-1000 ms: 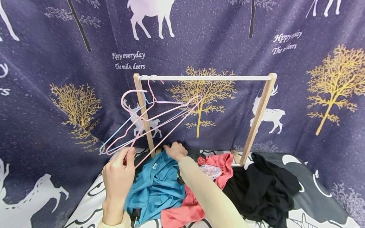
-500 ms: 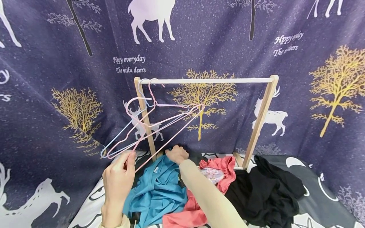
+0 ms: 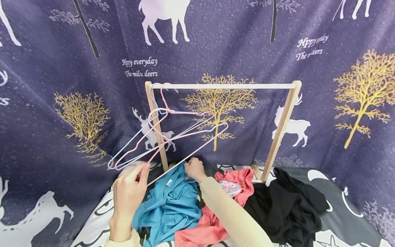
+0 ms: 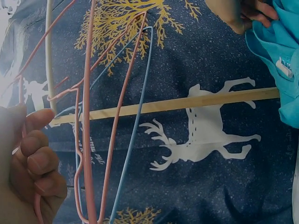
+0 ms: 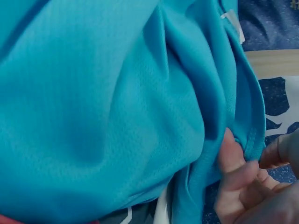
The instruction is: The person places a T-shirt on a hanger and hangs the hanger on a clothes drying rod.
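Observation:
My left hand [image 3: 129, 192] holds a pink hanger [image 3: 185, 159] by one sloping arm, with its hook tilted up and its lower bar crossing in front of the rack. In the left wrist view the fingers [image 4: 41, 161] curl round the thin pink wire. A crumpled blue shirt [image 3: 169, 206] with a white label lies below the hanger. My right hand [image 3: 195, 169] grips the shirt's far edge and lifts it slightly. In the right wrist view the thumb and fingers pinch the hem-like edge of the blue cloth [image 5: 117, 93].
A wooden rack with a white rail [image 3: 228, 86] stands behind. From the rail's left end hang a blue hanger [image 3: 129, 142] and another pink hanger [image 3: 163, 96]. A coral garment [image 3: 200, 235] and a black garment [image 3: 287, 209] lie on the patterned cloth to the right.
The pink hanger in my left hand has tipped lower and to the right. My right hand has shifted slightly right with the shirt's edge.

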{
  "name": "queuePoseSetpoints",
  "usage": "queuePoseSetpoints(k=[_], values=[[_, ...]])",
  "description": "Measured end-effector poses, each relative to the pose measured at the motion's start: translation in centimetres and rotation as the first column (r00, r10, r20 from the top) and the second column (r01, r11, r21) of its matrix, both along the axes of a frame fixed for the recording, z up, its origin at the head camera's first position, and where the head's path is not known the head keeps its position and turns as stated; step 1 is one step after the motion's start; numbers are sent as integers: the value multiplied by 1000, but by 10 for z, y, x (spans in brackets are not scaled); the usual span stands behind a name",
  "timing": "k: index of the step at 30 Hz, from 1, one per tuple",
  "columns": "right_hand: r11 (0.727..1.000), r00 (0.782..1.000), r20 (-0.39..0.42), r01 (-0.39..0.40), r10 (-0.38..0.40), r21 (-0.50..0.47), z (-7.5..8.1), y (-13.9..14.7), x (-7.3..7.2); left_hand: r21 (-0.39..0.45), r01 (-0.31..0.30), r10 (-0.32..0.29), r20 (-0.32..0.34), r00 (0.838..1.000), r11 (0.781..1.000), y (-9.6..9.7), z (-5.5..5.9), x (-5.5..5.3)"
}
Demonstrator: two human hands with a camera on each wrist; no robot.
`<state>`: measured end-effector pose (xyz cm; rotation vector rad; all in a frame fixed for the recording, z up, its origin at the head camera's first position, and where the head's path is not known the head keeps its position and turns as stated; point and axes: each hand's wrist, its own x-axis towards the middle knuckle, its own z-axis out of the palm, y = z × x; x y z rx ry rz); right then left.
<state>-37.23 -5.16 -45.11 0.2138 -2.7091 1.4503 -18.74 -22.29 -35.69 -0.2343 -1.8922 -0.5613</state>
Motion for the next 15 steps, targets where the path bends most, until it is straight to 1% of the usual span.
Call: queuePoseSetpoints(k=[2, 4, 7, 9, 12, 15], values=[[996, 999, 33, -11, 15, -93, 2, 2, 2, -3, 7, -7, 0, 1000, 1000, 0, 0, -1], [983, 996, 84, -14, 29, -182, 4, 4, 3, -3, 12, -12, 0, 1000, 1000, -1, 0, -2], [966, 991, 124, -19, 53, -259, 7, 8, 6, -2, 19, -19, 1, 1000, 1000, -1, -1, -3], [959, 992, 115, -23, 58, -283, 11, 10, 8, -4, 23, -23, 2, 1000, 1000, -2, -1, -5], [961, 997, 65, -18, 37, -275, 17, 15, 12, -7, 30, -30, 7, 1000, 1000, -2, 0, -5], [956, 999, 42, -12, 25, -294, 23, 21, 19, -14, 34, -34, 5, 999, 999, -3, -1, -5]])
